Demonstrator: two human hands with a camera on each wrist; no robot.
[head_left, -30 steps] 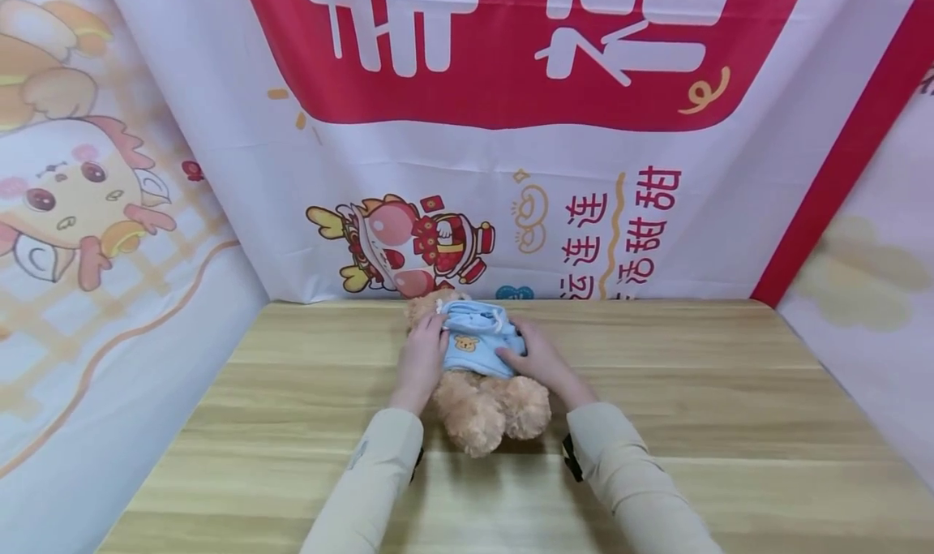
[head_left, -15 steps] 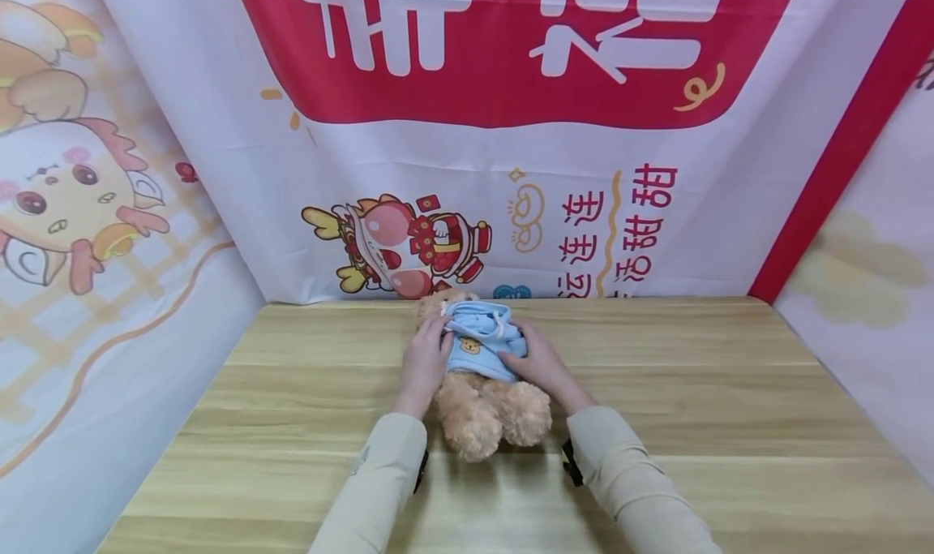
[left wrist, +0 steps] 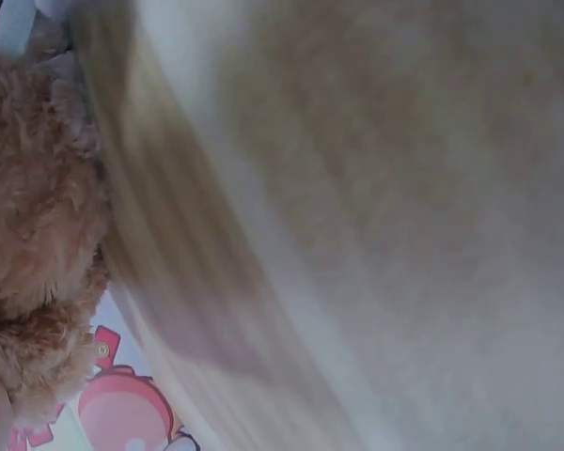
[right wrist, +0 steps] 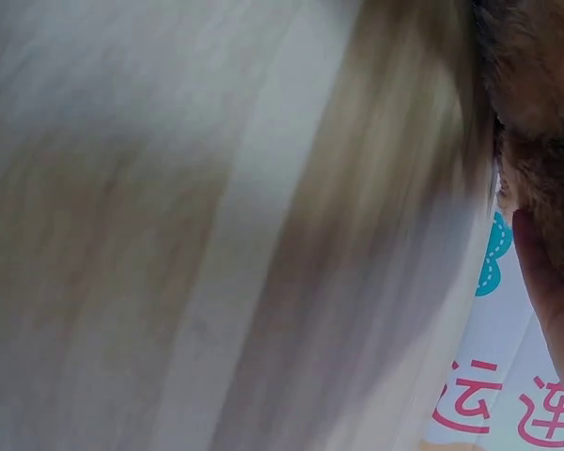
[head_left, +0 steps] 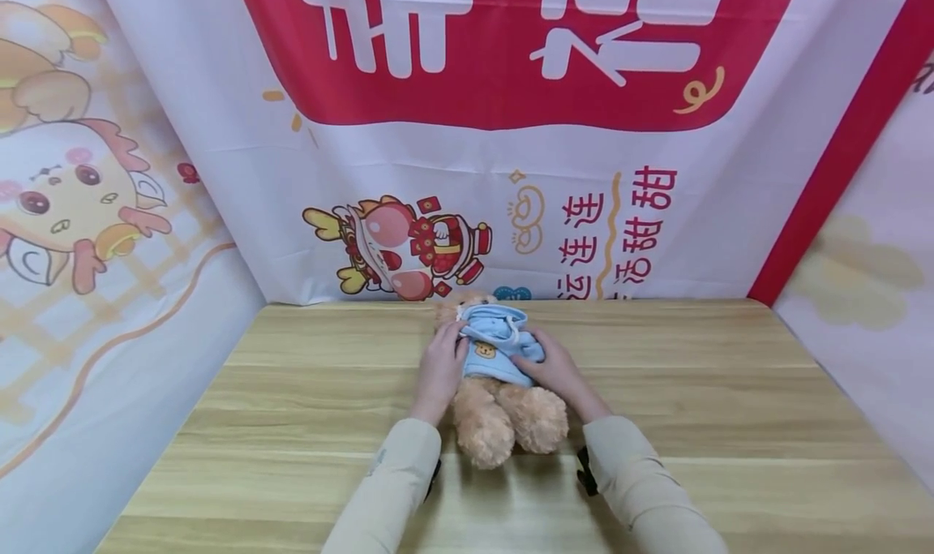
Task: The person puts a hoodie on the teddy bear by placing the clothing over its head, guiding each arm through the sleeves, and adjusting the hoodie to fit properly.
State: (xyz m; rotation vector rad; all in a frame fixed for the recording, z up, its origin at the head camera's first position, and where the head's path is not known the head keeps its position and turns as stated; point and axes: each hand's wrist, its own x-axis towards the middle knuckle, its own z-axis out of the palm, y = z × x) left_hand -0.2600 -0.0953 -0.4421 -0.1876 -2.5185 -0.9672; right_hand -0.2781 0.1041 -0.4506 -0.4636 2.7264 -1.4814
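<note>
A light brown teddy bear (head_left: pixel 485 432) in a blue hooded top (head_left: pixel 499 367) lies on its back in the head view, its feet toward me. My left hand (head_left: pixel 441 369) grips its left-hand side, thumb on the front of the top. On the opposite side my right hand (head_left: pixel 558 369) holds it, the thumb also over the blue cloth. Most fingers are hidden behind the body. Brown fur (left wrist: pixel 38 197) fills the left edge of the left wrist view. In the right wrist view, part of the right hand (right wrist: pixel 551 296) touches the fur (right wrist: pixel 538 70).
The bear is on a wood-grain table (head_left: pixel 693 400), near its back edge. Behind the table hangs a white and red printed cloth (head_left: pixel 496 152). A cartoon-printed cloth (head_left: pixel 87 319) borders the left side, and another pale cloth (head_left: pixel 868 270) the right.
Both hands and the teddy bear have shifted a little to the right and slightly toward me. Both hands have kept their hold on the bear throughout.
</note>
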